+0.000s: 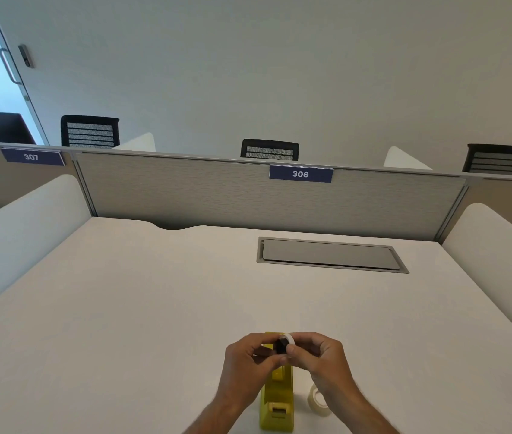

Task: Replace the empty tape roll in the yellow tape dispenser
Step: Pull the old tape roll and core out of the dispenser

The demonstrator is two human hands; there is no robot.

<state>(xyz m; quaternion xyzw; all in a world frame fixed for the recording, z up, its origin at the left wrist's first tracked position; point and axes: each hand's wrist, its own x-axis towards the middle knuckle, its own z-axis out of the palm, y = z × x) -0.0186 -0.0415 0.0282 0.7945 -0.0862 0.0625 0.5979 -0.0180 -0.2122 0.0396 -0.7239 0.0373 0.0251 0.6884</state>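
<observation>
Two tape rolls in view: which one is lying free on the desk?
The translucent roll right of the yellow dispenser, partly behind the right wrist. The other, a thin white ring, is held in both hands above the dispenser.

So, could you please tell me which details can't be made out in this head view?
- Black hub with white ring: mostly covered by left hand and right hand; any tape remaining cannot be told.
- Yellow dispenser: its middle is hidden behind the hands, its near end cut by the bottom edge.
- Tape roll on the desk: partly behind the right wrist.
</observation>
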